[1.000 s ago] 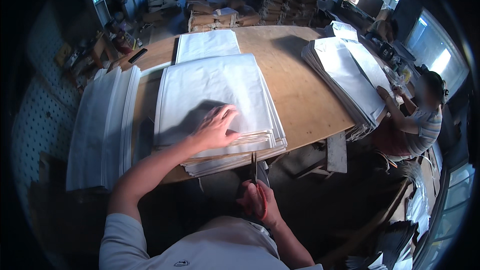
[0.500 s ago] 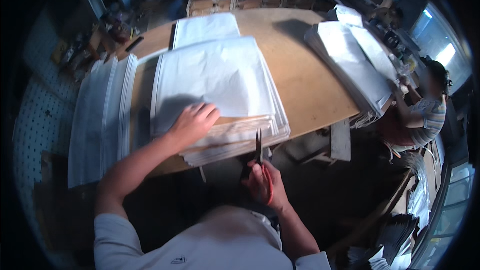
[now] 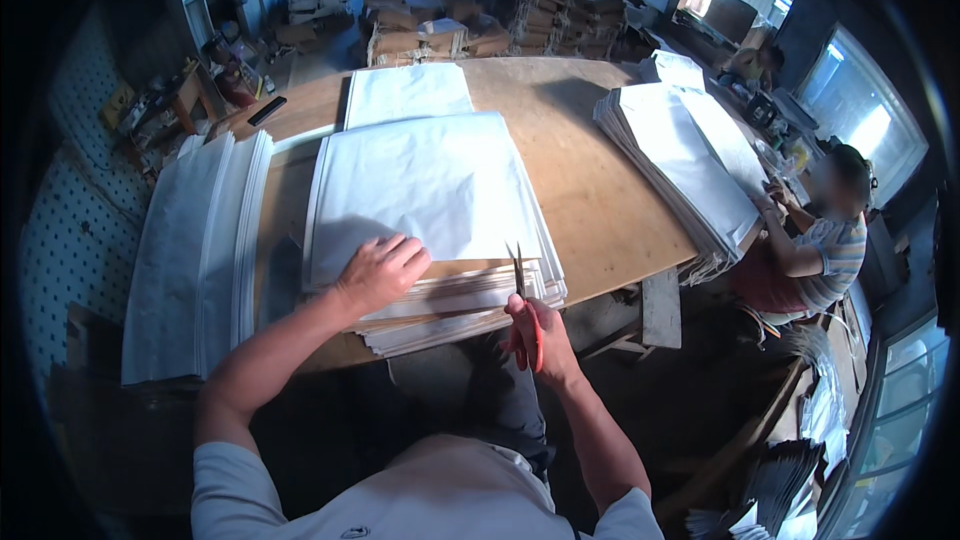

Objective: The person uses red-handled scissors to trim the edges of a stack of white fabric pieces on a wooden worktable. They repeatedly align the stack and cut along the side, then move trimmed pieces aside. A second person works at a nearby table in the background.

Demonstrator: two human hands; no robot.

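Note:
A tall stack of large white paper sheets or sacks (image 3: 420, 185) lies at the near edge of the table, its layered brown and white edges facing me. My left hand (image 3: 385, 272) rests at the front edge of the top sheet with its fingers curled together on it; the fingertips are partly hidden. Red-handled scissors (image 3: 534, 338) are in my right hand (image 3: 552, 342), thumb and fingers around the handles. Their dark blades point away from me, slightly parted, with the tips by the stack's near right corner. Whether they touch the paper I cannot tell.
More white stacks stand on the wooden table (image 3: 575, 175): a left stack (image 3: 175, 260), a far stack (image 3: 410, 95) and a right stack (image 3: 680, 145). A seated person (image 3: 835, 230) works beside the right stack. A dark flat object (image 3: 267, 110) lies far left. Bundles (image 3: 565, 20) fill the background.
The scissors in my right hand have moved forward, closer to the stack's near right corner. My left hand stays at the front edge. The whole view has shifted, placing the table lower in the picture.

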